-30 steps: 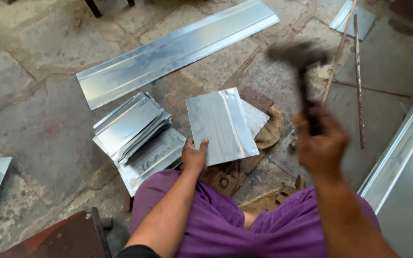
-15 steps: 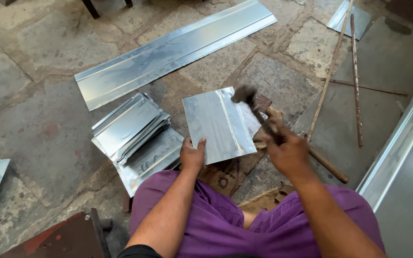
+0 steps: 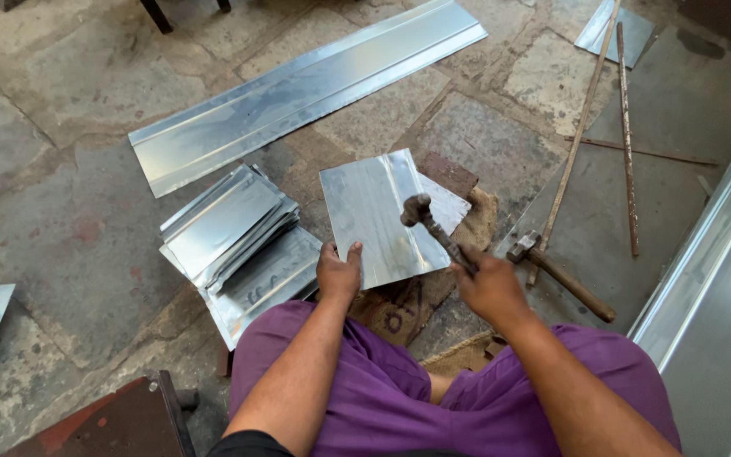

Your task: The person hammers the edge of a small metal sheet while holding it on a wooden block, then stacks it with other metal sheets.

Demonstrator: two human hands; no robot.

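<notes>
Nearest, the left hand (image 3: pixel 338 272) presses the near edge of a small metal sheet (image 3: pixel 374 218) lying on burlap sacking (image 3: pixel 399 306), while the right hand (image 3: pixel 488 283) grips a hammer (image 3: pixel 433 228) whose head rests over the sheet. Just left lies a stack of folded sheets (image 3: pixel 234 237); right, a second hammer (image 3: pixel 556 272). Farther off lies a long metal strip (image 3: pixel 298 89).

Left hand (image 3: pixel 338 272): forearm stretched forward from the lap, palm down, fingers curled, thumb splayed out to the side. Right hand (image 3: pixel 488 286): closed in a tight fist grip, wrist cocked inward, forearm angled up from the lower right. Both arms bare, hands level, near each other.
</notes>
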